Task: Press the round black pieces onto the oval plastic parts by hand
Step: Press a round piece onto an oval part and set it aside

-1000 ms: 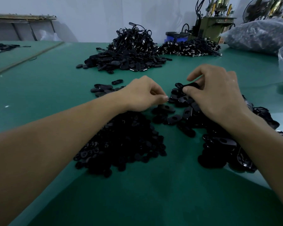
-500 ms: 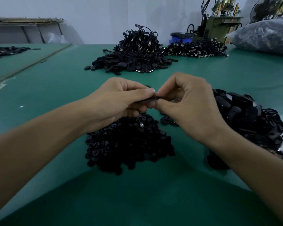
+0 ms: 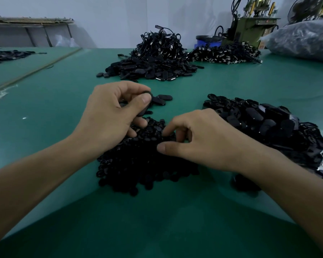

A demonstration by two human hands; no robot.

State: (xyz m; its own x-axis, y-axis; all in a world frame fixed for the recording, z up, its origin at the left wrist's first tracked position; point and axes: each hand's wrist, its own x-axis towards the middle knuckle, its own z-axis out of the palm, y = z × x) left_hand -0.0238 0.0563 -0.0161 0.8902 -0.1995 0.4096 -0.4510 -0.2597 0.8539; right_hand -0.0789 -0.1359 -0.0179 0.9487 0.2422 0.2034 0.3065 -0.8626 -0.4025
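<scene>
My left hand point(image 3: 110, 116) holds a black oval plastic part point(image 3: 146, 104) between thumb and forefinger, lifted a little above the green table point(image 3: 63, 101). Under both hands lies a heap of small round black pieces point(image 3: 138, 164). My right hand point(image 3: 203, 142) reaches down into the top of that heap with its fingers curled; whether it pinches a piece I cannot tell, because the fingertips are buried among the pieces. A second heap of oval plastic parts point(image 3: 268, 123) lies to the right.
A few oval parts point(image 3: 163, 99) lie just beyond my left hand. Farther back stand a big pile of black parts with cords point(image 3: 155, 58) and another pile point(image 3: 224, 53). A machine point(image 3: 250, 28) and a filled plastic bag point(image 3: 304, 40) sit at the back right.
The hands, joined over one part half a second ago, have come apart. My left hand kept the oval part and rose toward the far side; my right hand dropped into the round-piece heap.
</scene>
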